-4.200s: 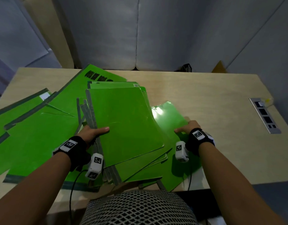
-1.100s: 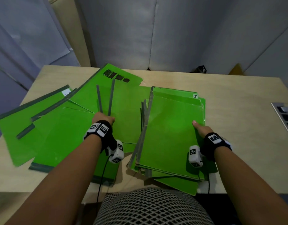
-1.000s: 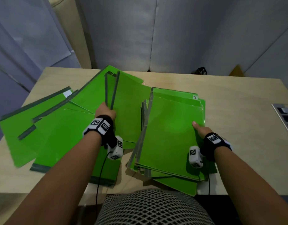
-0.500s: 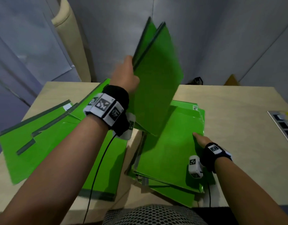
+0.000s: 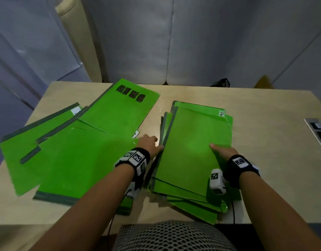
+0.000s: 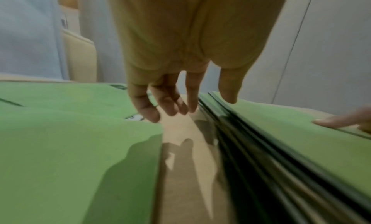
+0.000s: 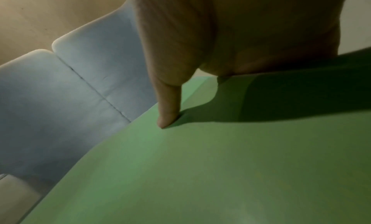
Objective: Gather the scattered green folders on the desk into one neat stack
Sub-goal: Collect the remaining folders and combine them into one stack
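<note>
Pale wooden tabletop [image 5: 264, 124] with flat green plastic folders in two groups. On the right, a rough stack of green folders [image 5: 192, 151], dark spines along its left side, edges fanned and not squared, near corners overhanging the front edge. Right hand [image 5: 224, 153] rests on the stack's right portion, thumb [image 7: 168, 106] laid straight on the top cover; the other fingers are hidden past the stack's right edge, so whether they curl round it cannot be told. Left hand [image 5: 149, 144] sits at the stack's left spine edge; in the left wrist view its fingers [image 6: 170, 105] hang loosely spread over the bare strip of tabletop, thumb over the top cover, gripping nothing, though that view is blurred and contact with the spines is uncertain. Left of the gap lie the scattered green folders [image 5: 74, 156], overlapping at angles. The farthest, a green folder with black scribbled marks [image 5: 119, 109], points toward the back edge. A grey socket panel [image 5: 319, 134] is set in the tabletop at far right. Grey padded wall panels [image 5: 210, 42] stand behind.
</note>
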The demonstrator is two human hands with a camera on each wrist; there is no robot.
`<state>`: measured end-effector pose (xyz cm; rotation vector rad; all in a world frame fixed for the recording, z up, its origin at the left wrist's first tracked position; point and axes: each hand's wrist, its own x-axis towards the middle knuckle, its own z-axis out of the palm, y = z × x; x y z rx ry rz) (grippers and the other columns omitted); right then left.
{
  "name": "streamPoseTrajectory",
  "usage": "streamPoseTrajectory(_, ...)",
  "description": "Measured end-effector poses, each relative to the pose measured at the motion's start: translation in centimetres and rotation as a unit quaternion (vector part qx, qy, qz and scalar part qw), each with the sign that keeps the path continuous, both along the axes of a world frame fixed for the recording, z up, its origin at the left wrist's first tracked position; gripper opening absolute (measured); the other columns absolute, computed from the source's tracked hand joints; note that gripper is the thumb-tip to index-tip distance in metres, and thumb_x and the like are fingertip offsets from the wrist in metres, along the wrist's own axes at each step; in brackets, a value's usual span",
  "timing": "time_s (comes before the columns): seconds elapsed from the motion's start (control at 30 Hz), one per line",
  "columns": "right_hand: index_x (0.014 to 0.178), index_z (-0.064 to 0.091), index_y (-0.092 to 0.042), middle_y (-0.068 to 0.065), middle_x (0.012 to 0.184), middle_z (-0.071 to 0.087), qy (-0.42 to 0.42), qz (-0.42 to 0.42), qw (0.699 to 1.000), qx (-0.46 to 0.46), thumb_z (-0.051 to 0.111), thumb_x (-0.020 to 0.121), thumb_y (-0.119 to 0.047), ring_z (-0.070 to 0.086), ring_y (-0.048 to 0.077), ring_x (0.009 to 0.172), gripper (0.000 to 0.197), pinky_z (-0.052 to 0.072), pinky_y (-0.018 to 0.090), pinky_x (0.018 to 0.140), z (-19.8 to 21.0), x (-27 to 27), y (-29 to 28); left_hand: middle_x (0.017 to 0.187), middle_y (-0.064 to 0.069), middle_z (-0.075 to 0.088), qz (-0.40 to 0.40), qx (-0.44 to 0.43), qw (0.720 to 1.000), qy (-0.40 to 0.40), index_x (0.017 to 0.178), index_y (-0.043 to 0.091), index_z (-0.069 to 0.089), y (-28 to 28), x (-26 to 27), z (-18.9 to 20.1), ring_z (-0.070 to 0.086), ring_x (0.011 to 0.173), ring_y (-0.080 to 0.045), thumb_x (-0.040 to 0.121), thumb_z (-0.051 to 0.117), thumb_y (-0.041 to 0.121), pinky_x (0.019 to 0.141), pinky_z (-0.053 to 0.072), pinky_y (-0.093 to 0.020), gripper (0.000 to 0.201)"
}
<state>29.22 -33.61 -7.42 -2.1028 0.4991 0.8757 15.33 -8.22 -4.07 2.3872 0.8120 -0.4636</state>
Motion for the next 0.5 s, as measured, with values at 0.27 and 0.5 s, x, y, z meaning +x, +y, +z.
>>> streamPoseTrajectory(0.27, 0.142, 0.044, -0.011, 0.019, 0.142, 0.049, 0.008, 0.014, 0.999, -0.030, 0.073, 0.072, -0.056, 0.052, 0.042, 0.121, 0.088, 0.045, 0.051, 0.100, 1.0, -0.1, 0.5, 0.159, -0.014, -0.017, 0.208, 0.033, 0.968, 0.139, 0.153, 0.021, -0.008, 6.4, -5.4, -2.5, -0.010, 0.143, -0.049, 0.074, 0.059, 0.067, 0.109, 0.014, -0.068, 0.113)
streamPoseTrajectory(0.5, 0.141, 0.041, -0.005, 0.023, 0.141, 0.047, 0.007, 0.008, 0.999, -0.043, 0.070, 0.079, -0.053, 0.049, 0.045, 0.122, 0.084, 0.045, 0.054, 0.099, 1.7, -0.6, 0.8, 0.158, -0.006, -0.025, 0.012, 0.076, 0.989, 0.125, 0.151, 0.030, -0.013, 3.2, -5.6, -4.2, -0.015, 0.144, -0.043, 0.072, 0.063, 0.066, 0.108, 0.012, -0.068, 0.115)
